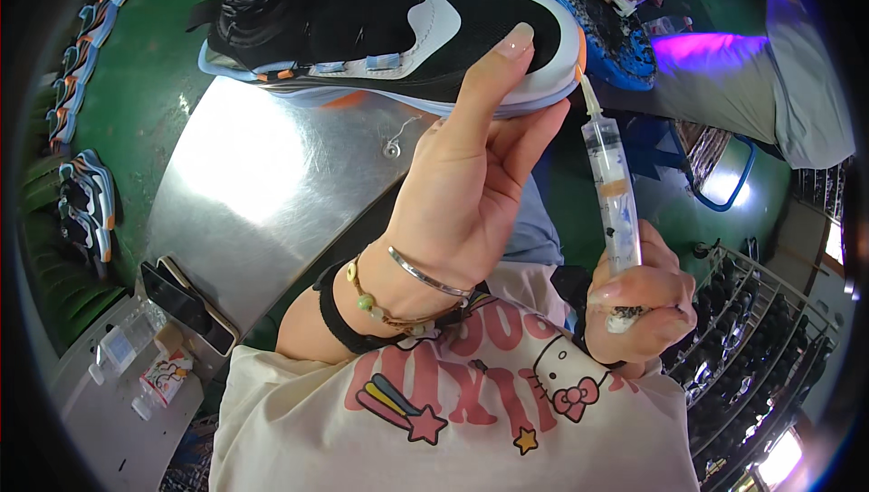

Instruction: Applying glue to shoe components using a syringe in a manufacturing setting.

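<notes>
A black and white sneaker (380,39) with light blue and orange trim lies across the top middle, its toe pointing right. My left hand (480,139) grips it near the toe, thumb on top of the upper and fingers underneath. In my right hand (638,302) is a clear plastic syringe (615,193), held upright with its fine tip at the orange edge of the toe. The fingers wrap round the syringe's lower end, where a dark smudge shows on the thumb side. Whether anything flows from the tip cannot be made out.
A shiny metal table (262,166) lies beneath the shoe. Black-crusted blue material (625,48) sits behind the toe. Phones (188,302) and plastic bottles (122,347) stand at lower left. More sneakers (88,207) line the left; a rack (760,347) stands right, and a person's grey-clad leg (724,85) is nearby.
</notes>
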`<control>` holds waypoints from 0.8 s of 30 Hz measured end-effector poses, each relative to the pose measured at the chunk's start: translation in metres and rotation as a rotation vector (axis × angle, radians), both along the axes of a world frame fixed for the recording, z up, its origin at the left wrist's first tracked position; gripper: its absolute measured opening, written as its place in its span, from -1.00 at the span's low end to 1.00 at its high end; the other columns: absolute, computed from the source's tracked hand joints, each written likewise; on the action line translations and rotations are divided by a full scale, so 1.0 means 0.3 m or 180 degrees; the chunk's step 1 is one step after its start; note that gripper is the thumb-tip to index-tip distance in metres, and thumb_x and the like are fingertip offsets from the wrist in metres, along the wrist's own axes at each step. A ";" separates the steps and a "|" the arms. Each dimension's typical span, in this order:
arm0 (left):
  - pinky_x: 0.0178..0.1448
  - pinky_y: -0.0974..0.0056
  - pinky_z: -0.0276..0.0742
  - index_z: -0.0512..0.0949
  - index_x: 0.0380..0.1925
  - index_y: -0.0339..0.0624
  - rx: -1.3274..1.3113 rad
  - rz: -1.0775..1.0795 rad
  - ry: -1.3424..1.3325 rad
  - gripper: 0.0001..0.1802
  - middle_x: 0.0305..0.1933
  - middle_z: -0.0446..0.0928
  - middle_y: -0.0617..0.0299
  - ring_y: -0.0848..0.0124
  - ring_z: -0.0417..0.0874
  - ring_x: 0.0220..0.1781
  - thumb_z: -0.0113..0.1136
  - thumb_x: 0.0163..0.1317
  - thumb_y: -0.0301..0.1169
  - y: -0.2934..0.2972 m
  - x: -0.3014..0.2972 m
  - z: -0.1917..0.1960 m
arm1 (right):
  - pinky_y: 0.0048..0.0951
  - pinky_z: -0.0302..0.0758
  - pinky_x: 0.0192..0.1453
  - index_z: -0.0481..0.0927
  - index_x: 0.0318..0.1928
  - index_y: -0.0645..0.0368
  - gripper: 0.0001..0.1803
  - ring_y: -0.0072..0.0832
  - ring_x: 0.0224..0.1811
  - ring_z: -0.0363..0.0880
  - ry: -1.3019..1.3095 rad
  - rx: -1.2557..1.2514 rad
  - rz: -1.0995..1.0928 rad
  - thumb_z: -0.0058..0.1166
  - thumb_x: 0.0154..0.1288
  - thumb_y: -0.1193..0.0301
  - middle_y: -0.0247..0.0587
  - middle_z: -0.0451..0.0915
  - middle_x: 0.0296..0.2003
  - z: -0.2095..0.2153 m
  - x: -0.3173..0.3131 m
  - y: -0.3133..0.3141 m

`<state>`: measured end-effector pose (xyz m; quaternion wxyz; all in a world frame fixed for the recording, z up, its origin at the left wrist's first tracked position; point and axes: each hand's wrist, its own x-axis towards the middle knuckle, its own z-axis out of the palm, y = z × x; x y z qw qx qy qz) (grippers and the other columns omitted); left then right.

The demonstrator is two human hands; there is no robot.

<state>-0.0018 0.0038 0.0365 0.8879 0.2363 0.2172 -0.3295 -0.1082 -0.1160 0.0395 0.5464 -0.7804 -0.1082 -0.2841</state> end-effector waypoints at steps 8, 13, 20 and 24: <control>-0.06 0.53 0.57 0.49 -0.19 -0.28 0.0055 0.0095 -0.0039 -0.61 -0.18 0.56 0.23 0.52 0.59 -0.18 0.33 0.04 -0.28 0.005 -0.001 0.040 | -0.51 0.13 -0.70 0.50 -0.48 0.29 -0.51 -0.54 -0.80 0.18 -0.0209 0.0081 -0.0258 -0.28 0.43 0.16 -0.33 0.46 -0.73 -0.021 -0.015 0.025; -0.01 0.43 0.61 0.44 -0.11 -0.28 0.0010 0.0143 -0.0124 -0.54 -0.11 0.53 0.15 0.38 0.61 -0.13 0.30 0.08 -0.23 0.037 -0.002 0.045 | -0.52 0.15 -0.69 0.51 -0.48 0.28 -0.49 -0.54 -0.79 0.27 -0.0888 0.0442 -0.0313 -0.31 0.43 0.15 -0.30 0.44 -0.75 -0.023 -0.003 0.038; -0.35 0.58 0.58 0.51 -0.22 -0.30 0.0024 0.0750 -0.0393 -0.56 -0.22 0.58 0.13 0.59 0.54 -0.52 0.34 0.03 -0.18 0.443 0.274 -0.201 | -0.66 0.21 -0.58 0.51 -0.45 0.28 -0.53 -0.68 -0.69 0.34 0.0847 0.0959 -0.1266 -0.33 0.45 0.22 -0.31 0.42 -0.71 -0.050 0.107 -0.137; -0.79 0.66 0.01 0.41 -0.01 -0.43 0.1325 0.1029 -0.1216 -0.37 -0.08 0.55 0.05 0.74 0.19 -0.83 0.21 0.09 -0.10 0.955 0.521 -0.236 | -0.65 0.15 -0.63 0.47 -0.45 0.24 -0.52 -0.68 -0.71 0.28 0.1147 0.1888 -0.1301 -0.28 0.43 0.11 -0.36 0.36 -0.73 -0.163 0.177 -0.255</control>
